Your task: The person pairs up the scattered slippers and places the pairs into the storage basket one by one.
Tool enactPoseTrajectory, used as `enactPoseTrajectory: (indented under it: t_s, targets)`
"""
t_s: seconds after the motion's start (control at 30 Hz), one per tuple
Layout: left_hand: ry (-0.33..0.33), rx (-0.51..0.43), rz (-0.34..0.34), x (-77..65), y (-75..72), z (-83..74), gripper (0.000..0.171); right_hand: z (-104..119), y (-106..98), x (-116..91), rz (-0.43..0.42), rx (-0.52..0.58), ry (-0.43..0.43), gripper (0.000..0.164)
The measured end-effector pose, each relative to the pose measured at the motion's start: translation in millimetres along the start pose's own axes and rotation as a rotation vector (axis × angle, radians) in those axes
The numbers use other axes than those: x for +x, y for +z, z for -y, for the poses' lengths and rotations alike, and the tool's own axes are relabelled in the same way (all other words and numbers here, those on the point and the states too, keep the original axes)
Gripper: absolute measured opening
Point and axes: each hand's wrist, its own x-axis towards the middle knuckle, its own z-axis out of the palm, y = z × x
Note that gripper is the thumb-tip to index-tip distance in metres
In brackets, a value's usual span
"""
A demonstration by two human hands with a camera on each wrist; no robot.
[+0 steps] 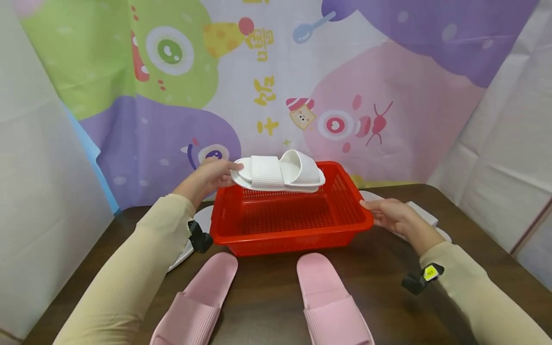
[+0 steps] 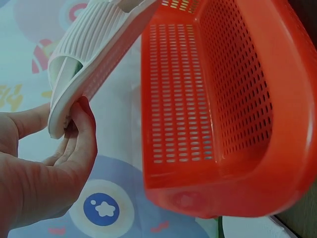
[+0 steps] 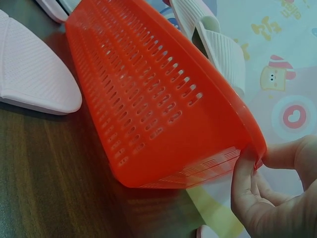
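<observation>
Over the back of a red perforated basket (image 1: 293,238) hangs a pair of white slippers (image 1: 268,172), nested together with ribbed straps. My left hand (image 1: 212,176) pinches them at one end, thumb above and fingers beneath, as the left wrist view shows. My right hand (image 1: 390,215) grips the basket's right rim between thumb and fingers. In the right wrist view the basket (image 3: 148,99) appears tilted, its side wall facing the camera. Its perforated floor shows bare in the head view.
Two pink slippers, one on the left (image 1: 202,302) and one on the right (image 1: 329,302), lie on the dark wooden table (image 1: 263,297) in front of the basket. More white slippers lie partly hidden at the left (image 1: 202,218) and behind my right hand (image 1: 421,213). A cartoon-printed cloth (image 1: 181,129) hangs behind.
</observation>
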Motion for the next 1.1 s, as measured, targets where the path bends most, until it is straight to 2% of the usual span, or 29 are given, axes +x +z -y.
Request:
enactPoseTrajectory:
  t_s: [0.17,0.33,0.53,0.8,1.1]
  targets:
    - [0.003,0.025,-0.018,5.1,4.1,-3.6,0.049,1,0,-2,0.003,0.019,-0.004,0.017]
    - [0.01,0.02,-0.007,10.7,8.9,-5.0,0.053,1,1,-2,-0.007,0.008,-0.009,0.018]
    - [0.003,0.028,0.029,16.8,15.4,-0.7,0.054,0,-1,-2,-0.017,0.014,-0.007,0.02]
    - [0.017,0.029,0.025,25.6,21.7,4.5,0.05,0,-1,-2,-0.023,-0.004,-0.009,0.019]
    - [0.024,0.041,0.051,33.2,28.5,11.0,0.049,0,0,-1,-0.06,-0.032,-0.016,0.015]
